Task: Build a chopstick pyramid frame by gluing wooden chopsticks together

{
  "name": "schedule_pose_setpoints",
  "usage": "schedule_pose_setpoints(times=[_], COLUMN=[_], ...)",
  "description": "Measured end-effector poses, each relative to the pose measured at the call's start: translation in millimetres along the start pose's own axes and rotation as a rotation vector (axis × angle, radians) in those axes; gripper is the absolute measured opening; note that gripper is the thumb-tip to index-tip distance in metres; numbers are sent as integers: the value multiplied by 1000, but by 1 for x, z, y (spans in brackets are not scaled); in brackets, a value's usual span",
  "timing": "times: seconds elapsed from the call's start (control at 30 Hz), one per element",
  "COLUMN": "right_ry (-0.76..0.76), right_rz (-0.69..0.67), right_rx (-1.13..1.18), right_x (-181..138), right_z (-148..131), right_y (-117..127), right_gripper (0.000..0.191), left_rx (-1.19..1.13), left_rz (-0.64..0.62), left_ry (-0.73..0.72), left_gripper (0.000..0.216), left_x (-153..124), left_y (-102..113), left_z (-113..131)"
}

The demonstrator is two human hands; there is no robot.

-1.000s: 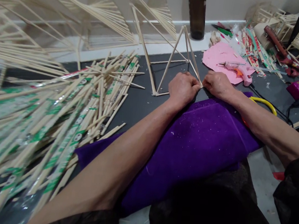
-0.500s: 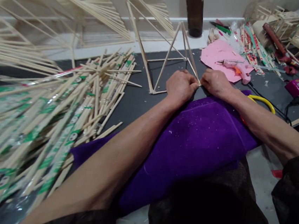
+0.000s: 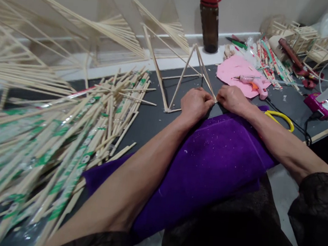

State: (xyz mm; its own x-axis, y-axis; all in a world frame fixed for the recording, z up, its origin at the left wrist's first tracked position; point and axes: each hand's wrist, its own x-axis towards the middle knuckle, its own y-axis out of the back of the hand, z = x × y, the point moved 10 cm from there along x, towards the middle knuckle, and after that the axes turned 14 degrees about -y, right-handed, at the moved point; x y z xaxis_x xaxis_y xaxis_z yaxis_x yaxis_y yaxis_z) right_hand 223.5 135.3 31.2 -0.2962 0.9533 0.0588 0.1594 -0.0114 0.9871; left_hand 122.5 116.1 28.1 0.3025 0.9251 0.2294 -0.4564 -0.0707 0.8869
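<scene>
On the dark table stands a frame of thin wooden chopsticks [image 3: 181,75], with slanted sticks rising from a base of sticks. My left hand [image 3: 196,104] is closed around the near base stick by the right front corner, its thumb and fingertips pressed together. My right hand [image 3: 231,99] pinches at that same corner from the other side. The fingertips of both hands almost meet there, and the joint between them is partly hidden. Purple cloth [image 3: 210,154] lies under my forearms, dotted with small light specks.
Loose and wrapped chopsticks [image 3: 72,137] pile up at left. Finished stick structures [image 3: 109,25] lean at the wall beside a red-capped bottle [image 3: 208,25]. To the right are a glue gun [image 3: 253,83] on pink paper [image 3: 230,69], yellow-handled scissors [image 3: 283,118] and a purple power adapter [image 3: 320,106].
The camera has tilted up slightly, so the scene sits lower and the bottle's red cap shows. Both hands stay at the same corner of the frame, with hardly any movement.
</scene>
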Motion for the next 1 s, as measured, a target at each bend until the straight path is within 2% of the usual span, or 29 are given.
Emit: schedule_pose_setpoints(times=[0.17, 0.3, 0.43, 0.57, 0.8, 1.0], right_ry=[17, -44, -149, -215, -193, -208], right_rz=[8, 74, 131, 118, 64, 83], right_rx=[194, 294, 248, 163, 112, 150], right_x=[-1, -3, -3, -1, -4, -4], right_z=[4, 14, 32, 45, 35, 38], right_y=[10, 25, 33, 33, 28, 29], right_gripper=[32, 29, 34, 40, 40, 39], left_rx=[-11, -25, -29, 86, 415, 470], left_rz=[6, 29, 38, -35, -166, -94], left_ry=[-35, -51, -58, -118, -178, -186], left_gripper=[27, 28, 33, 32, 41, 40], left_x=[0, 0, -1, -5, -14, -11], left_y=[0, 2, 7, 11, 8, 10], left_z=[0, 0, -4, 0, 18, 13])
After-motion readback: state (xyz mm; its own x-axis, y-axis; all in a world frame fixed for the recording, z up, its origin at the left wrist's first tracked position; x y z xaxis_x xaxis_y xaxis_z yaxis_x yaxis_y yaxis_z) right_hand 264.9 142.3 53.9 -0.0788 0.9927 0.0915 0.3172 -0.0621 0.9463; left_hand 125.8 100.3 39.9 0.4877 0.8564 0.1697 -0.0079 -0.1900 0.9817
